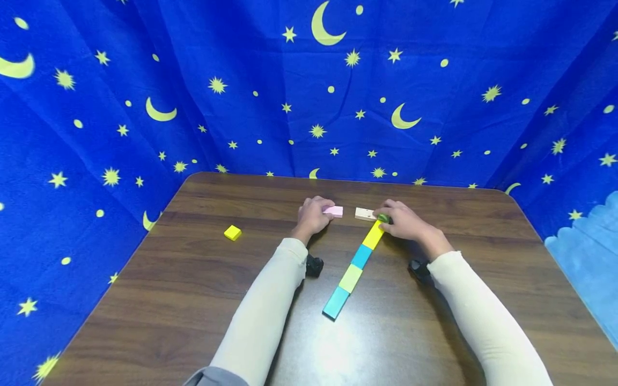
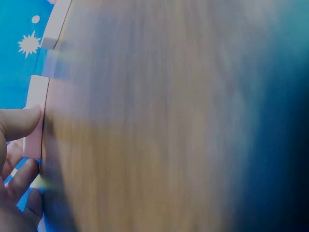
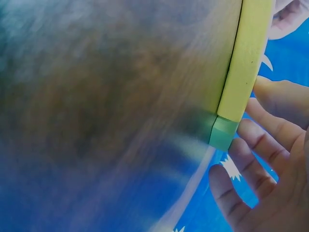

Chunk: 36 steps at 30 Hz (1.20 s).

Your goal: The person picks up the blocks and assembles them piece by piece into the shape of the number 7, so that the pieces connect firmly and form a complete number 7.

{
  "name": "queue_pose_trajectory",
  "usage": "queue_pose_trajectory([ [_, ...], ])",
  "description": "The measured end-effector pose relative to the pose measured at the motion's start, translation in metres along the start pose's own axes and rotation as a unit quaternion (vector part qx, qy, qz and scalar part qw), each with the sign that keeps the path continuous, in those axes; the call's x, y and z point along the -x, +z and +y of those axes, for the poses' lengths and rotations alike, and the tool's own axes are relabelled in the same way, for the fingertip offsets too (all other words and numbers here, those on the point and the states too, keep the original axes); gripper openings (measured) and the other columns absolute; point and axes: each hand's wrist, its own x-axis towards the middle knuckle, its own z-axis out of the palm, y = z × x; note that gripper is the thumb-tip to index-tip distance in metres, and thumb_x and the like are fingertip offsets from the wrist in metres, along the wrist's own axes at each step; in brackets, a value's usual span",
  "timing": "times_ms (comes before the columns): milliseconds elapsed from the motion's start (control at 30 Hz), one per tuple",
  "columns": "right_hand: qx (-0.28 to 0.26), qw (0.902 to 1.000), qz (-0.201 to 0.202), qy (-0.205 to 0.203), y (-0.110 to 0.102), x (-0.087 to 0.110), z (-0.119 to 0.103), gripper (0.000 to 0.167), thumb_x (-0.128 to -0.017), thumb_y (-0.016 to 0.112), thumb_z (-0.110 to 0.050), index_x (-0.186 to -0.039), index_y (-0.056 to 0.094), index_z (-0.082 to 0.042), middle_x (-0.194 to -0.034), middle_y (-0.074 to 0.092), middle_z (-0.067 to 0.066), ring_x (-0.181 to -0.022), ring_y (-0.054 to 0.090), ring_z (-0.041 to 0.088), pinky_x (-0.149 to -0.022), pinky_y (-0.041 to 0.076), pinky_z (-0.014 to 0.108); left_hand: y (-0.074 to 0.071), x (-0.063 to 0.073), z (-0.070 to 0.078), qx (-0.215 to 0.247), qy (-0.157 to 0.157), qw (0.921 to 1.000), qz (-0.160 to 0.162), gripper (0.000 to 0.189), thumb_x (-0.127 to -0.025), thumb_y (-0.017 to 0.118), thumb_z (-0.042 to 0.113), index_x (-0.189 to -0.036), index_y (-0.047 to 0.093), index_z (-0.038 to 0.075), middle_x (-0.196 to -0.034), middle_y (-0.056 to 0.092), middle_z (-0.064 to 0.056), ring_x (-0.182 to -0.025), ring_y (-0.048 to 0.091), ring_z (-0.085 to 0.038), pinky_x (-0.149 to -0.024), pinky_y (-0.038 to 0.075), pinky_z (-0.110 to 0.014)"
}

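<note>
My left hand (image 1: 314, 215) pinches a pink block (image 1: 334, 211) lying on the table; in the left wrist view the thumb presses along the pink block (image 2: 36, 116). Over the far end of a row of blocks, my right hand (image 1: 404, 220) holds a green block (image 1: 383, 218) between thumb and fingers. From there the row comes toward me: a yellow block (image 1: 374, 235), a blue one (image 1: 361, 257), a lime one (image 1: 350, 279) and a teal one (image 1: 336, 303). A white block (image 1: 365, 214) lies left of the right fingertips. The right wrist view shows the green block (image 3: 224, 133) beyond the yellow.
A small yellow block (image 1: 233, 232) lies alone to the left on the brown wooden table (image 1: 203, 300). Behind the table hangs a blue curtain (image 1: 270, 64) with moons and stars. Dark wrist cameras (image 1: 314, 266) sit under both forearms.
</note>
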Motion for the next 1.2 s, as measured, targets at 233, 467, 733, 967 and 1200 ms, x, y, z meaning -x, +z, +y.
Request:
queue_pose_trajectory([
  [233, -0.001, 0.9999, -0.005, 0.012, -0.001, -0.001, -0.002, 0.038, -0.093, 0.064, -0.015, -0.13, 0.065, -0.006, -0.126, 0.058, 0.019, -0.116, 0.053, 0.038, -0.101, 0.045, 0.057, 0.008, -0.001, 0.013, -0.005, -0.003, 1.0, -0.003, 0.035, -0.091, 0.071, 0.027, -0.126, 0.069, 0.025, -0.135, 0.063, 0.001, -0.123, 0.055, -0.025, -0.101, 0.042, -0.044],
  [467, 0.001, 1.0, 0.002, 0.001, 0.0, -0.004, -0.006, 0.037, -0.092, 0.066, -0.016, -0.128, 0.066, -0.006, -0.124, 0.06, 0.019, -0.113, 0.055, 0.037, -0.1, 0.046, 0.055, 0.013, -0.004, 0.017, 0.003, -0.004, 0.9999, -0.013, 0.036, -0.092, 0.07, 0.028, -0.128, 0.068, 0.026, -0.14, 0.061, 0.002, -0.127, 0.055, -0.025, -0.105, 0.041, -0.044],
  [733, 0.001, 1.0, -0.001, 0.002, -0.001, -0.007, -0.007, 0.036, -0.092, 0.065, -0.015, -0.127, 0.066, -0.006, -0.124, 0.06, 0.018, -0.113, 0.055, 0.036, -0.1, 0.046, 0.055, 0.012, -0.005, 0.016, 0.008, 0.013, 0.9998, -0.013, 0.034, -0.092, 0.07, 0.026, -0.126, 0.069, 0.025, -0.137, 0.064, 0.004, -0.127, 0.055, -0.025, -0.105, 0.041, -0.045],
  [967, 0.0, 1.0, -0.002, 0.004, -0.002, -0.006, -0.007, 0.036, -0.092, 0.065, -0.014, -0.126, 0.066, -0.005, -0.124, 0.06, 0.019, -0.112, 0.055, 0.036, -0.099, 0.047, 0.054, 0.014, -0.004, 0.017, 0.018, 0.012, 0.9996, -0.02, 0.035, -0.092, 0.069, 0.026, -0.127, 0.069, 0.024, -0.138, 0.063, 0.004, -0.127, 0.055, -0.025, -0.107, 0.039, -0.045],
  [1200, 0.0, 0.9999, -0.004, 0.013, -0.002, -0.002, -0.004, 0.036, -0.092, 0.065, -0.014, -0.127, 0.066, -0.006, -0.124, 0.06, 0.017, -0.111, 0.054, 0.035, -0.098, 0.047, 0.054, 0.018, -0.004, 0.018, 0.017, 0.011, 0.9996, -0.021, 0.035, -0.092, 0.069, 0.028, -0.127, 0.068, 0.025, -0.14, 0.062, 0.004, -0.129, 0.054, -0.025, -0.105, 0.04, -0.043],
])
